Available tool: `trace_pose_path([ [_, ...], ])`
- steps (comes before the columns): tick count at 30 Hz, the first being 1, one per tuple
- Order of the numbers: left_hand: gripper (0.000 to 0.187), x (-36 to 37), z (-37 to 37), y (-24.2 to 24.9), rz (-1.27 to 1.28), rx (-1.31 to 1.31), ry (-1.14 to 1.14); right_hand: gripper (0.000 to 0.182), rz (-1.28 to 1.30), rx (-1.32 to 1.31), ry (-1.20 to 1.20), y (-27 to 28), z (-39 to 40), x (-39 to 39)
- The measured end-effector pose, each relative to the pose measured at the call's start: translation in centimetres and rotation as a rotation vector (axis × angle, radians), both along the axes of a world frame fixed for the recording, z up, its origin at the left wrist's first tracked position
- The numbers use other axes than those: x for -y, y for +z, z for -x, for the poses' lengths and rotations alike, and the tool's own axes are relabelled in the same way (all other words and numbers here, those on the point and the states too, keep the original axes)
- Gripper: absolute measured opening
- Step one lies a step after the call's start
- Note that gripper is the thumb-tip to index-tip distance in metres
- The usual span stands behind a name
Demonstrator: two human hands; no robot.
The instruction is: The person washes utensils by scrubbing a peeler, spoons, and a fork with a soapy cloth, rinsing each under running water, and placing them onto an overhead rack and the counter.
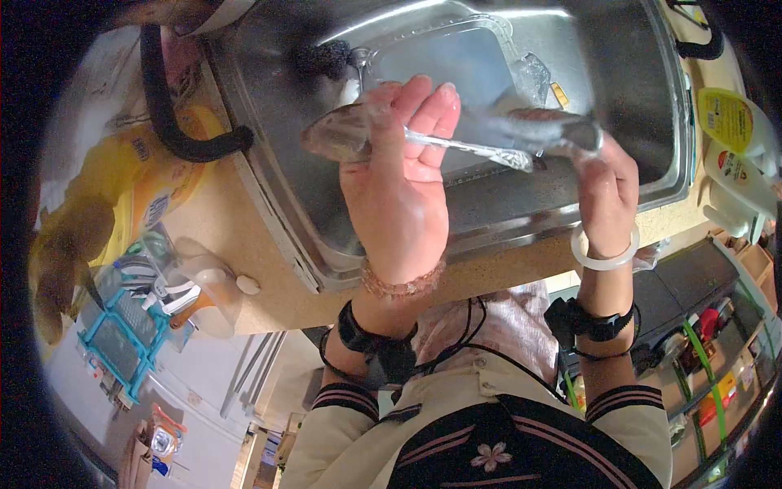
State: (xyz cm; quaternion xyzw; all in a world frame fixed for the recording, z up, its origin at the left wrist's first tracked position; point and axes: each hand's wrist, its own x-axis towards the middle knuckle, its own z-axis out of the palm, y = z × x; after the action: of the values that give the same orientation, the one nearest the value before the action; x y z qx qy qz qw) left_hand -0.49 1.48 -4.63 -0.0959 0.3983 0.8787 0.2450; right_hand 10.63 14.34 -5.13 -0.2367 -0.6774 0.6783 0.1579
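Note:
My left hand (399,196) is palm up over the sink (297,204), its thumb closed across a metal spoon (489,152). The spoon's wide bowl sticks out to the left of the thumb, and its ornate handle slants right over the fingers. To the right, my right hand (607,183) has its fingers curled round a greyish, shiny thing (542,129), smeared by motion; I cannot tell what it is. That thing reaches left from the fingers, close above the spoon handle's end.
Inside the sink lie a clear tray (440,61), a dark scrubber (322,59) and a crumpled clear wrapper (532,77). A black curved bar (163,114) and yellow bag (175,179) stand left. Yellow-labelled bottles (727,121) stand right. The counter edge (489,265) runs before me.

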Motion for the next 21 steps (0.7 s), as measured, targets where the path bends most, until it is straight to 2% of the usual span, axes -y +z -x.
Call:
trace_pose_path([
  [2, 0.02, 0.2, 0.2, -0.1, 0.02, -0.024, 0.01, 0.025, 0.189, -0.065, 0.158, -1.0, 0.0, -0.3],
  [6, 0.017, 0.2, 0.2, -0.4, 0.083, -0.033, 0.03, 0.02, 0.377, 0.072, 0.236, -0.3, 1.6, 0.5],
  [7, 0.016, 0.3, 0.1, -0.6, 0.111, -0.043, 0.038, 0.015, 0.247, 0.153, 0.132, -0.2, 2.3, 1.3],
  [11, 0.011, 0.7, 0.2, -1.1, -0.071, -0.037, -0.038, 0.012, 0.119, 0.261, 0.394, -1.4, 2.9, 1.3],
  [14, 0.008, 1.1, 0.9, -2.0, -0.196, -0.057, -0.076, 0.014, 0.203, 0.346, 0.407, -1.2, 2.4, 1.2],
  [16, 0.006, 1.4, 1.2, -2.5, -0.28, -0.07, -0.096, 0.014, 0.139, 0.287, 0.38, -1.6, 2.8, 1.6],
  [19, 0.004, 1.2, 1.5, -2.2, -0.251, 0.001, -0.124, 0.012, 0.078, 0.307, 0.353, -1.7, 2.7, 2.2],
  [21, 0.004, 1.2, 2.1, -1.7, -0.227, 0.028, -0.123, 0.013, 0.176, 0.278, 0.319, -1.7, 2.4, 2.5],
])
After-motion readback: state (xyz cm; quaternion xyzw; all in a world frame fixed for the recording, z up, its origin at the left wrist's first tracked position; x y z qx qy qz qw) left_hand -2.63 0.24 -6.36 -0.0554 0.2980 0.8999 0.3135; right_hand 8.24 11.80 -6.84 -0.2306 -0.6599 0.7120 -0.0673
